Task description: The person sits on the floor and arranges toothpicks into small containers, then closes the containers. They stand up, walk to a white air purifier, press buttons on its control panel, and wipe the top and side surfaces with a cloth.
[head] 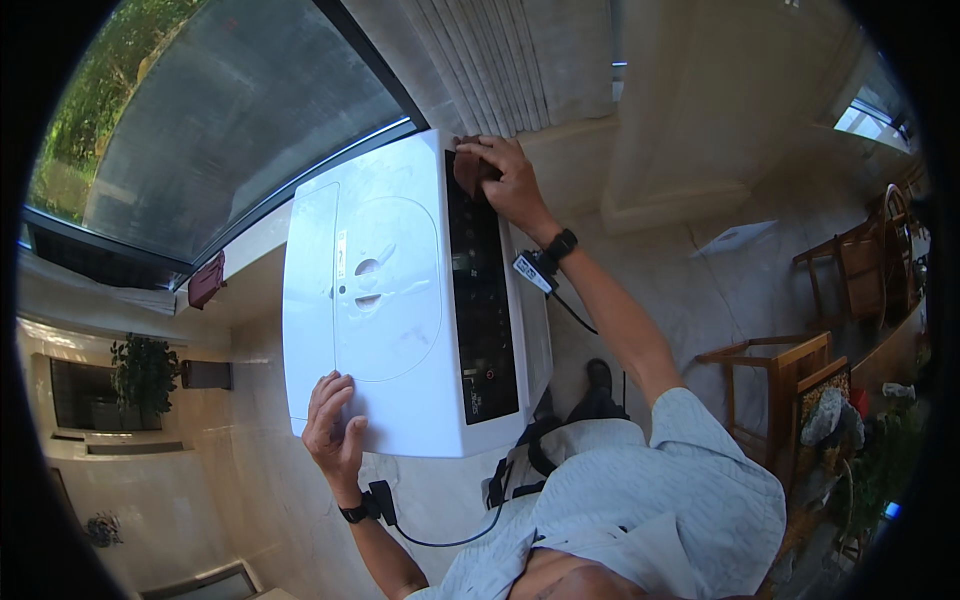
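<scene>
In front of me stands a white top-panelled household appliance [390, 315], with a round outline and two recessed finger grips on its top. Along its right side runs a glossy black control panel [480, 300] with small symbols. My right hand [510, 176] presses a brown cloth [467, 171] against the far end of this panel. My left hand [334, 424] rests at the near left edge of the white top, fingers spread, holding nothing. Both wrists wear black bands with cabled devices.
A dark-framed window [247, 112] lies beyond the appliance, with a pale curtain [480, 60] beside it. A dark red object [206, 281] sits on the sill at left. Wooden chairs [799, 375] stand at right. Cables run from both wrists towards my body.
</scene>
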Demonstrator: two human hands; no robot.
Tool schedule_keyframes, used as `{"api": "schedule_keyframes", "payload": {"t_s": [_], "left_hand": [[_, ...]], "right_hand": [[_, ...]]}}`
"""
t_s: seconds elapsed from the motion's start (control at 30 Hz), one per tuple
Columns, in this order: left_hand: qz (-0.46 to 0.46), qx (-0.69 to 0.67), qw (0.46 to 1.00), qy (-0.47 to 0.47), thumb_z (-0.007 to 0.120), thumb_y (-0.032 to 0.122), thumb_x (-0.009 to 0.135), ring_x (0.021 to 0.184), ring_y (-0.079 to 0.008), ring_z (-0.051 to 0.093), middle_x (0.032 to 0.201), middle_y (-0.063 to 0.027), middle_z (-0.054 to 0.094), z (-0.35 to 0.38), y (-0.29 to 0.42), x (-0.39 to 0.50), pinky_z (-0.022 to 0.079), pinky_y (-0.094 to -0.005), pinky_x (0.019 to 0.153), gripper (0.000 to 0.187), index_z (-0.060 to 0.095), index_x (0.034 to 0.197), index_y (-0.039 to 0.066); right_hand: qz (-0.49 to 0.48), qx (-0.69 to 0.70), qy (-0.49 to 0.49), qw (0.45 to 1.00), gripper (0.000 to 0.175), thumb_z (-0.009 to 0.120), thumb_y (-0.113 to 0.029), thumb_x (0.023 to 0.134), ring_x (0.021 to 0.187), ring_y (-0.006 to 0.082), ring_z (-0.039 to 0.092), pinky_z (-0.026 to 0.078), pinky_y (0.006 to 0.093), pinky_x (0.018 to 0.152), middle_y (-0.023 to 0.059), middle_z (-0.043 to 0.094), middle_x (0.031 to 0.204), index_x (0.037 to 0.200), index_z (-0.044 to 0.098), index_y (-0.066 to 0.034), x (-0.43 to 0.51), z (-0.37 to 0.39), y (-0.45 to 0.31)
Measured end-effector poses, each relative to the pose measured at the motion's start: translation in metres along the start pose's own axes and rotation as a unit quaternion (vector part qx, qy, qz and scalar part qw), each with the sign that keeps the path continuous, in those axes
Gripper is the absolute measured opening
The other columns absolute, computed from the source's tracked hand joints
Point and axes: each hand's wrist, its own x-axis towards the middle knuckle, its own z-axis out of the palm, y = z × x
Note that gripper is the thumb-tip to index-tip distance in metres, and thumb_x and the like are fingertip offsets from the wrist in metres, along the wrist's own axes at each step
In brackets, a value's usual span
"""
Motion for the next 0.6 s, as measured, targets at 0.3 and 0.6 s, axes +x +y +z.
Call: {"api": "schedule_keyframes", "payload": {"t_s": [0.3,0.6], "left_hand": [[-0.047,-0.044,0.997,0.030,0.084,0.019,0.098,0.139,-0.0397,0.069,0.129,-0.0181,0.082,0.001,0.003,-0.002,0.050,-0.0528,0.122,0.033,0.081,0.124,-0.001],[-0.053,-0.068,0.996,0.015,0.082,0.020,0.102,0.142,-0.0382,0.067,0.134,-0.0184,0.080,0.000,0.005,0.000,0.050,-0.0520,0.123,0.032,0.080,0.126,-0.001]], "right_hand": [[-0.190,0.139,-0.226,0.945,0.059,0.085,-0.010,0.084,0.144,0.0356,0.054,0.048,0.0528,0.115,0.0092,0.063,0.152,0.143,0.077,-0.0153,-0.191,-0.051,-0.168],[-0.249,0.043,-0.172,0.952,0.055,0.077,0.001,0.091,0.154,0.0360,0.049,0.043,0.0535,0.130,0.0096,0.064,0.154,0.143,0.078,-0.0181,-0.084,-0.020,-0.065]]}}
